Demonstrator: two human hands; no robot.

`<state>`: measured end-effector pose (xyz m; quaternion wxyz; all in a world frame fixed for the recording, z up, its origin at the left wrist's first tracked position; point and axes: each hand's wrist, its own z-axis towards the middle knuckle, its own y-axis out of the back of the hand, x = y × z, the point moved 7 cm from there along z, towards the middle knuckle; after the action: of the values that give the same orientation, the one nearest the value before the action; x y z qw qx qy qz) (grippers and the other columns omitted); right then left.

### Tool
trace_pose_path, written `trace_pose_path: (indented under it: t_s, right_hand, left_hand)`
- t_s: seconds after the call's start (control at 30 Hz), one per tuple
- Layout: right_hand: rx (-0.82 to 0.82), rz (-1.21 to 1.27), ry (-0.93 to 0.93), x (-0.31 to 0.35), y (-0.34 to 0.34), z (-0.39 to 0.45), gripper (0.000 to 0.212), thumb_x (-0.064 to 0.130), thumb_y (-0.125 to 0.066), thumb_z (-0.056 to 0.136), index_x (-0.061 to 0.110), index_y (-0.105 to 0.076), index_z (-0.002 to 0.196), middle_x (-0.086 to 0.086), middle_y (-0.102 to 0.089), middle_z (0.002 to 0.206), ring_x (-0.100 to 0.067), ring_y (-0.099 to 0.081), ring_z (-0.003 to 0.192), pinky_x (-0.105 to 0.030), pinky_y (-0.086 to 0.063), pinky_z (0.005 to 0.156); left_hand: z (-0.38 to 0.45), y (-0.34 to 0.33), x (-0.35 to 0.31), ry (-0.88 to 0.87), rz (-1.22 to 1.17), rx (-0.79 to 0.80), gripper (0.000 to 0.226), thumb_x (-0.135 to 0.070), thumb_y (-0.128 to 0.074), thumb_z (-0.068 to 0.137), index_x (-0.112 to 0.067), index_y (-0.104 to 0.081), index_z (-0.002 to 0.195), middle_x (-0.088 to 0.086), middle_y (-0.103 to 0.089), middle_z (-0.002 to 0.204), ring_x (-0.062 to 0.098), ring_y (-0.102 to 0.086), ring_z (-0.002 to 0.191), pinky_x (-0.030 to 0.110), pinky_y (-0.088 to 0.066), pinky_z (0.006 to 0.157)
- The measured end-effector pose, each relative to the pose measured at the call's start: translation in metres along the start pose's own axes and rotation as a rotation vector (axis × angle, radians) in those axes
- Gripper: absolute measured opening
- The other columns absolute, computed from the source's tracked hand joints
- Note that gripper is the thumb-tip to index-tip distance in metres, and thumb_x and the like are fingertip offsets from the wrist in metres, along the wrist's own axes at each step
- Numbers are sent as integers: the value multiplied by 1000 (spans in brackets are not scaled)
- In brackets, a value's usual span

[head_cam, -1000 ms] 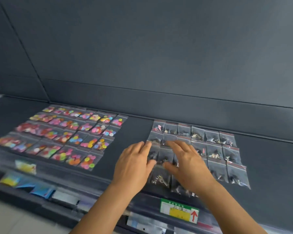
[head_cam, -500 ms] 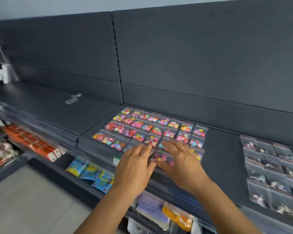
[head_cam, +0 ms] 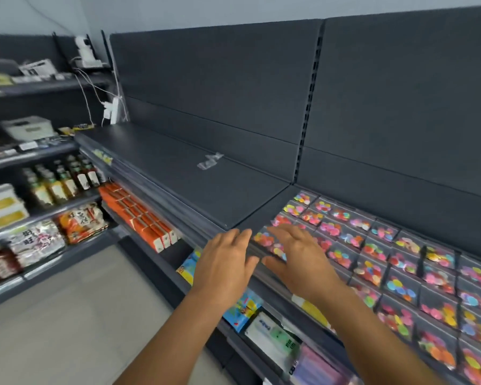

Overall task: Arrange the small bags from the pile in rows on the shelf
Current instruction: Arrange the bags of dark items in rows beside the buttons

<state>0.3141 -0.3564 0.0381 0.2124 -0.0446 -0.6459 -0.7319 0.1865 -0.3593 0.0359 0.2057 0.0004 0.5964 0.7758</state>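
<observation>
Two bare hands, left [head_cam: 225, 264] and right [head_cam: 297, 257], hovered flat-fingered, holding nothing; small clear plastic bags of coloured discs [head_cam: 370, 269] lay in rows on the dark grey shelf [head_cam: 220, 190]; light, limp and probably slippery, best pinched at an edge.

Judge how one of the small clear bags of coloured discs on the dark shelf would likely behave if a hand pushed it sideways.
The small clear bags look like thin, glossy film lying flat, so one would probably slide easily and feel light. They overlap in tight rows, so a push would likely shift neighbours too. The loose discs inside would probably move about, and the film would likely flop when lifted.
</observation>
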Motion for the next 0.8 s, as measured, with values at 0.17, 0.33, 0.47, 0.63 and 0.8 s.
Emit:
trace_pose_path:
  t_s: [0.17,0.33,0.47,0.63,0.8]
  right_hand:
    - [21,11,49,20,-25,72,62,42,-54,90,23,-31,144,3,-33,148,-18,-29,136,-31,-23,114]
    - [47,29,56,22,-46,150,61,45,-51,91,26,-29,145,6,-31,149,-15,-27,137,-27,-21,113]
    - [79,57,48,17,-59,211,62,45,-52,91,25,-30,145,5,-31,149,-15,-27,137,-29,-24,114]
    - [115,95,33,12,-74,280,60,41,-52,92,23,-30,145,3,-32,149,-18,-29,137,-32,-27,113]
    - [158,136,-11,11,-94,337,59,37,-51,94,22,-29,146,2,-31,150,-17,-27,138,-31,-28,112]
  left_hand:
    - [38,-4,60,40,36,-4,57,-44,-38,98,-23,-21,149,-4,-33,149,16,-29,136,27,-24,111]
    - [96,-15,114,66,53,13,58,-45,-37,98,-25,-20,149,-4,-33,149,14,-28,136,27,-24,112]
    - [149,-21,148,86,24,33,58,-43,-39,98,-24,-21,149,-4,-33,149,15,-28,137,27,-24,113]
    - [205,-27,190,119,5,22,58,-41,-43,97,-23,-24,149,-3,-37,148,15,-31,135,25,-26,111]
    - [255,-48,226,124,-47,68,56,-37,-45,97,-21,-27,148,-1,-36,149,17,-32,136,30,-29,112]
